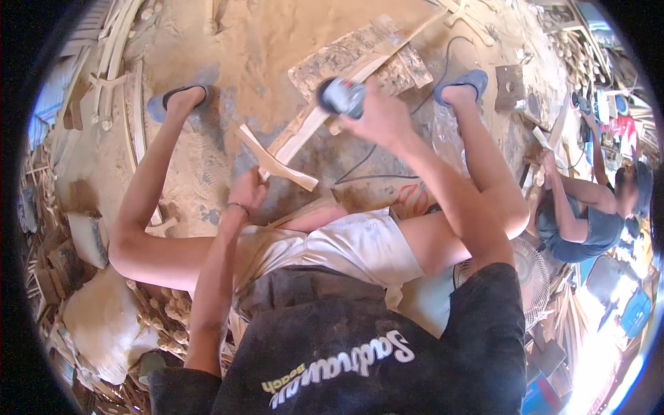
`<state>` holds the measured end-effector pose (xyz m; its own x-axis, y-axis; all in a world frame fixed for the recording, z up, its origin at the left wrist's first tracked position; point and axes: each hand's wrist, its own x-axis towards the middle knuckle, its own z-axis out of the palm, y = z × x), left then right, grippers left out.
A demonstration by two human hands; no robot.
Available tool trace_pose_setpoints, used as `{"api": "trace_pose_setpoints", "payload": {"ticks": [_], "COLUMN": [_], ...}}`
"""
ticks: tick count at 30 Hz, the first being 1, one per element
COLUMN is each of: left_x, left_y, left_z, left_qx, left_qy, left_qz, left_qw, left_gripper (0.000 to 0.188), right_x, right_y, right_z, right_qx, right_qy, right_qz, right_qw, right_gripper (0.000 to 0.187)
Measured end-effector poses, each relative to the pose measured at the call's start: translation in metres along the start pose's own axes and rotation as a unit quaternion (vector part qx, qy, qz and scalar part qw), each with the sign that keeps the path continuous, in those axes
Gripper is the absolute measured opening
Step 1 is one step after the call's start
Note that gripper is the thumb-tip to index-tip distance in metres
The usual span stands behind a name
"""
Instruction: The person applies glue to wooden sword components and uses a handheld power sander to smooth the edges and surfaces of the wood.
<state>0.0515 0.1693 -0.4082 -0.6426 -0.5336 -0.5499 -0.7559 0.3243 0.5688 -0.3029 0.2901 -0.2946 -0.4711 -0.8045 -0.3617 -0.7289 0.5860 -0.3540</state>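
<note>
A pale wooden sword [297, 140] slants from my lap up toward the far right. Its curved crossguard [280, 166] lies just beyond my left hand [249, 194], which is wrapped round the handle. My right hand [384, 119] grips a grey-and-black angle grinder [348, 98], slightly blurred, with its dark round head against or just over the blade. The far part of the blade rests over a worn wooden board [309, 71] on the ground. My right fingers are partly hidden behind the grinder and hand.
A dark cord [377, 178] runs over the dusty ground near my right leg. More wooden swords [109, 79] lie at the far left. A co-worker [584, 207] sits at the right, beside a fan [529, 280]. Wood pieces [169, 311] are heaped behind my left elbow.
</note>
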Motion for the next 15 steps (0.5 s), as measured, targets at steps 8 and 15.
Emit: {"api": "trace_pose_setpoints", "payload": {"ticks": [8, 15], "left_x": [-0.035, -0.032], "left_y": [-0.073, -0.121], "left_z": [-0.008, 0.008], "left_qx": [0.014, -0.046], "left_qy": [-0.030, -0.024], "left_qz": [0.007, 0.012], "left_qw": [0.999, 0.999], "left_gripper": [0.028, 0.031], "right_x": [-0.005, 0.051], "right_y": [0.004, 0.074], "right_z": [0.007, -0.035], "right_qx": [-0.024, -0.063], "right_qy": [0.037, 0.115], "right_qz": [0.026, 0.088], "right_qw": [0.999, 0.987], "right_gripper": [0.084, 0.086]}}
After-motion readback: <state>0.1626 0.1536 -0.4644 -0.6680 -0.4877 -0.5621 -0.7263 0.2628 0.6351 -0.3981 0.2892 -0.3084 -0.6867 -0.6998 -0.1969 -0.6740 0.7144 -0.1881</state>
